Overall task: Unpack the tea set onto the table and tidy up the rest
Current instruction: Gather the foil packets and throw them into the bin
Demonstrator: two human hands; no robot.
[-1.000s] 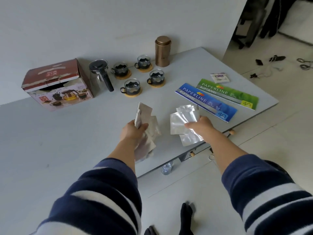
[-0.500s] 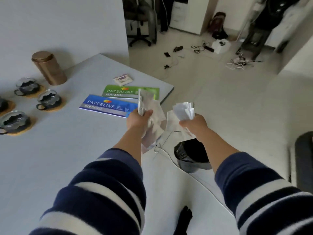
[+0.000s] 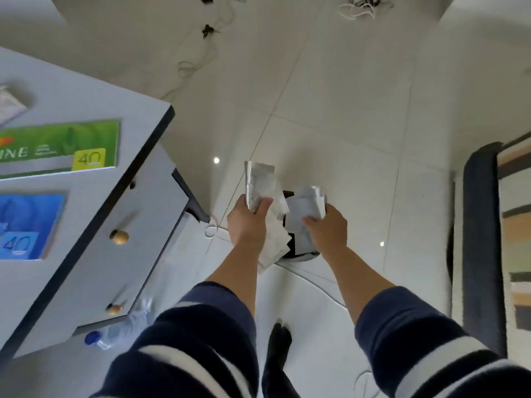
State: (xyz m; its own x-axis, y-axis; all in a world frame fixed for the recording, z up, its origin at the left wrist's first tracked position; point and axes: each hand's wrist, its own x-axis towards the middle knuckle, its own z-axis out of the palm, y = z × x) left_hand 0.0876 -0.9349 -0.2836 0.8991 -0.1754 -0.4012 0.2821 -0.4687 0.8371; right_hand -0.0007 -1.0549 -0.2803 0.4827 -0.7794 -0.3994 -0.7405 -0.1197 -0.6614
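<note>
Both hands were held out over the tiled floor, past the corner of the counter, each with its grip clenched on packaging. The left hand grasped a bunch of silvery foil wrappers; one stood upright above the fist, and more hung crumpled below the wrist. The right hand grasped a second wad of white and silver wrappers, bunched between thumb and fingers. Directly beneath and between the two hands stood a bin lined with a black bag, mostly hidden by the wrappers and the hands. Both forearms were bare up to dark blue sleeves with white stripes. On the counter, near its right edge, lay a green flat pack marked "40", and closer to the near edge a blue flat pack with the same number; a blurred pale packet lay at the far left of the view. Below the counter's edge a drawer front carried two round wooden knobs. A clear plastic bottle with a blue cap lay on the floor under the drawer. A dark-edged rug ran along the right side, and loose cables trailed across the far floor. None of the tea set itself was in view.
</note>
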